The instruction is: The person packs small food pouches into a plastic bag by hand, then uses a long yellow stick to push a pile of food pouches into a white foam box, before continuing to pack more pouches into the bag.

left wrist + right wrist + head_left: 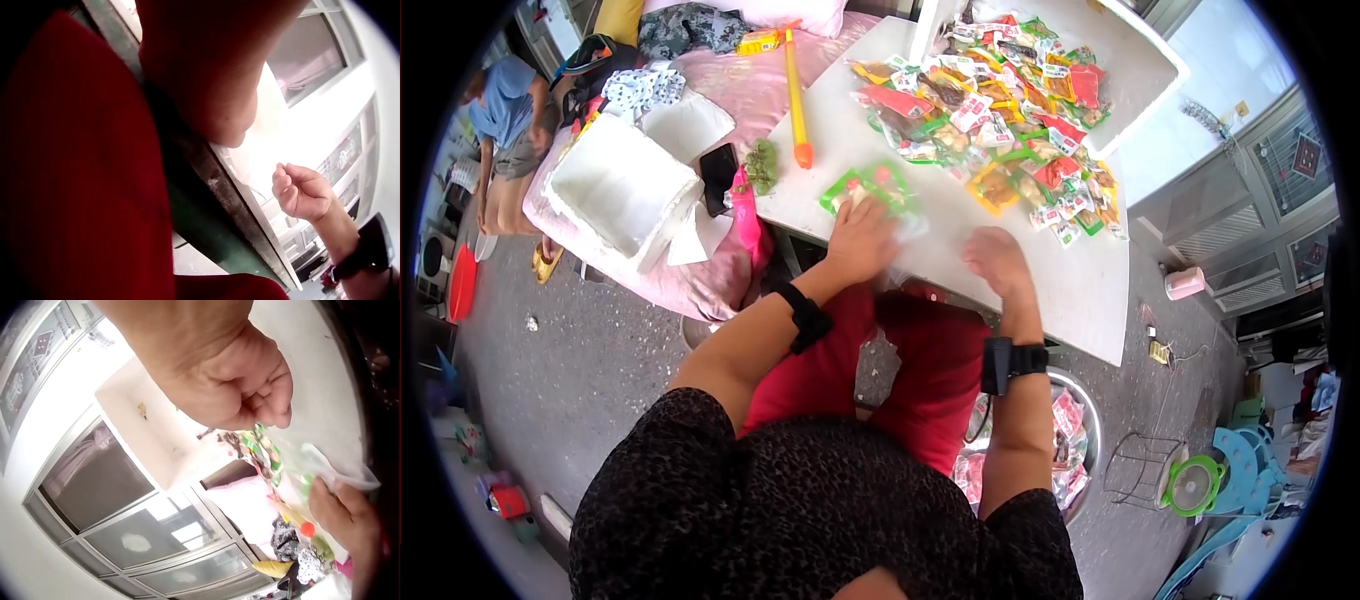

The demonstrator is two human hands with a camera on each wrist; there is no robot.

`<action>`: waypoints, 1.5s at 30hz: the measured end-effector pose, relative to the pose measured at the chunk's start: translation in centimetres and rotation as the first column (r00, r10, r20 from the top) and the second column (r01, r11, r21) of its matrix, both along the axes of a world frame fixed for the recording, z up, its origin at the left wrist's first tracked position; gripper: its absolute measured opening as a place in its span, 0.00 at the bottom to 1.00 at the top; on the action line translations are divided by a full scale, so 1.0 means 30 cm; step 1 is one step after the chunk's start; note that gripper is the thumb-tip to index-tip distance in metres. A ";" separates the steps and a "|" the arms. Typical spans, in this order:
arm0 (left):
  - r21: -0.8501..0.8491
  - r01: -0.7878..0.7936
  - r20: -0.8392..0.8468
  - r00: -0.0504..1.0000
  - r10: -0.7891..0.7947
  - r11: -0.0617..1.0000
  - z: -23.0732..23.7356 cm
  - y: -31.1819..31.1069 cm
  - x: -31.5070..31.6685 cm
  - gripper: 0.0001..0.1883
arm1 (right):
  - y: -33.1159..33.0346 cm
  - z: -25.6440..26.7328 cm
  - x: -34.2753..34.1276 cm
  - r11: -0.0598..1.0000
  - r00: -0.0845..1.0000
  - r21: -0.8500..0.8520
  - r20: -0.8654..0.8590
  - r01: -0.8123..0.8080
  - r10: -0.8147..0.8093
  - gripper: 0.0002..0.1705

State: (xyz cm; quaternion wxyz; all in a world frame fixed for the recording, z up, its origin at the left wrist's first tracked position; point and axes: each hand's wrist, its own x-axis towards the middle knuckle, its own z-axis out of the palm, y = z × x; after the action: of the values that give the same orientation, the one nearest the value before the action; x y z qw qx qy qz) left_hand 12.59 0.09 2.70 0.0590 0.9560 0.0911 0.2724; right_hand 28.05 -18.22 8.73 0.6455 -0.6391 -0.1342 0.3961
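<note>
My left hand (863, 238) is at the near edge of a clear plastic bag (900, 207) with green print and red spots, on the white table. In the right wrist view, the left fingers and thumb (337, 512) pinch the bag's near side, and its clear film (344, 472) stands up past them. To the right, my right hand (1000, 262) hovers over the table's near part, apart from the bag. Its fingers are curled in toward the palm (250, 381), with nothing showing between them. In the left wrist view, the left fingers are mostly hidden.
Many small colourful food packets (1000, 110) spill from a white foam box (1140, 60) across the white table (1060, 300). A yellow tube with an orange tip (798, 110) lies left. An emptied foam box (625, 190) and a phone (719, 178) rest on the bed. A metal basin (1090, 440) holds packets below right.
</note>
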 end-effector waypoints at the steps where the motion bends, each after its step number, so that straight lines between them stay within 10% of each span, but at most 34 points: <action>1: -0.001 -0.002 0.022 1.000 0.002 1.000 -0.004 0.002 0.002 0.20 | -0.014 -0.010 0.045 0.999 0.999 0.006 0.023 0.037 -0.037 0.14; 12: -0.058 0.016 -0.040 0.999 -0.018 0.998 0.051 -0.008 -0.012 0.19 | 0.157 -0.085 0.432 0.925 0.971 0.300 -0.119 0.235 -0.208 0.01; 13: -0.062 0.017 -0.068 0.997 -0.021 0.998 0.065 -0.011 -0.012 0.20 | 0.168 -0.119 0.485 0.993 0.851 0.114 0.524 -0.020 -0.043 0.04; 14: -0.052 0.047 -0.019 0.999 -0.048 0.998 0.043 -0.015 -0.003 0.20 | 0.177 -0.154 0.538 0.997 0.354 -0.065 0.934 0.042 0.046 0.08; 15: -0.034 0.063 0.028 0.998 -0.062 0.997 0.003 -0.010 0.007 0.20 | 0.190 -0.126 0.521 0.925 -0.330 -0.268 0.877 0.269 0.350 0.09; 16: -0.001 0.060 0.072 0.996 -0.059 0.998 -0.010 0.013 0.002 0.21 | 0.199 -0.142 0.547 0.958 -0.441 -0.224 0.852 0.180 0.283 0.11; 17: -0.015 0.063 0.035 0.997 -0.063 0.998 0.010 0.020 -0.007 0.21 | 0.223 -0.112 0.517 0.869 -0.221 -0.349 0.871 0.352 0.439 0.11; 22: -0.088 0.072 0.100 0.993 -0.063 0.994 -0.022 0.012 -0.003 0.22 | 0.271 -0.163 0.598 0.984 -0.415 -0.049 0.902 0.173 0.118 0.12; 27: -0.108 0.080 0.138 0.988 -0.065 0.991 -0.026 0.014 -0.006 0.22 | 0.272 -0.148 0.628 0.938 -0.160 -0.247 0.943 0.245 0.291 0.12; 40: -0.071 0.082 0.191 0.979 -0.067 0.994 -0.001 -0.002 -0.015 0.20 | 0.103 -0.091 0.470 0.828 -0.308 0.035 0.936 0.560 0.169 0.17; 41: -0.060 0.078 0.195 0.979 -0.065 0.995 0.001 0.000 -0.016 0.20 | 0.081 -0.061 0.424 0.811 -0.222 -0.031 0.955 0.584 0.196 0.14; 42: -0.053 0.076 0.197 0.978 -0.064 0.996 0.000 0.000 -0.019 0.20 | 0.077 -0.053 0.407 0.857 0.183 0.124 0.952 0.500 -0.244 0.13; 44: -0.005 0.058 0.225 0.973 -0.055 0.998 -0.030 0.006 -0.015 0.21 | 0.047 -0.056 0.385 0.718 0.776 0.430 0.062 0.547 -0.628 0.12; 45: 0.031 0.047 0.250 0.967 -0.053 0.998 -0.057 0.023 0.000 0.20 | 0.028 -0.079 0.383 0.749 0.822 0.496 0.115 0.439 -0.558 0.10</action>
State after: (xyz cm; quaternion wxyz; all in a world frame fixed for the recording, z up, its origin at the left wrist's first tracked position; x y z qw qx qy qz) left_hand 12.58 0.79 0.99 0.0649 0.9166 0.0554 0.3906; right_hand 39.55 -17.38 6.35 0.8344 -0.5304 -0.1268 0.0796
